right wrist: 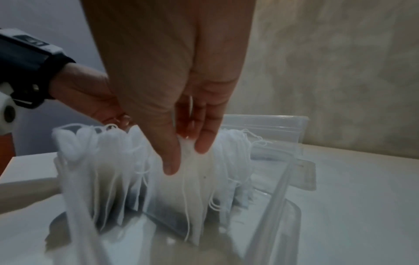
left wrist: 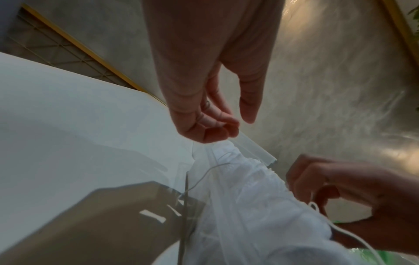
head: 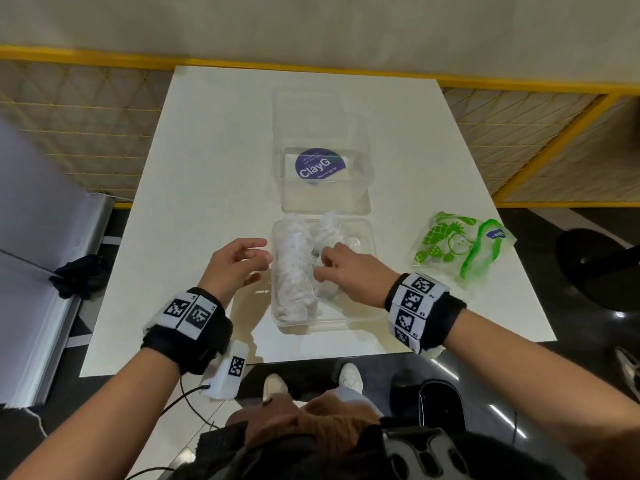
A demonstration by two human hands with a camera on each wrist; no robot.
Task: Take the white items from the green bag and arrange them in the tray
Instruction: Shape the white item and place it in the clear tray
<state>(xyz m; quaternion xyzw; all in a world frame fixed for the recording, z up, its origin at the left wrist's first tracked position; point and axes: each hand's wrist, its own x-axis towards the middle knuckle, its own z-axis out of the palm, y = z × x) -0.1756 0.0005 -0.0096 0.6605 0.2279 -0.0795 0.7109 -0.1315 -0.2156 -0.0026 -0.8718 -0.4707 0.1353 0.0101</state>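
1. Across the middle of the scene stretched the white surface [head: 194, 188], carrying everything the task needed.
2. At its centre sat the clear plastic tray [head: 363, 320], its hinged lid [head: 322, 199] folded open behind it with a round purple sticker [head: 320, 167] showing through.
3. Well apart to the right lay the green bag [head: 460, 247], flat and crumpled.
4. Inside the tray's left side, a row of white items [head: 296, 268] stood on edge, loose strings trailing; a smaller bunch [head: 329, 228] sat behind to the right.
5. The right hand [head: 349, 268] reached into the tray, its fingers [right wrist: 169, 161] pinching one white item from the row.
6. The left hand [head: 233, 263] hovered just beside the tray's left wall, fingers [left wrist: 213, 132] loosely curled and holding nothing.
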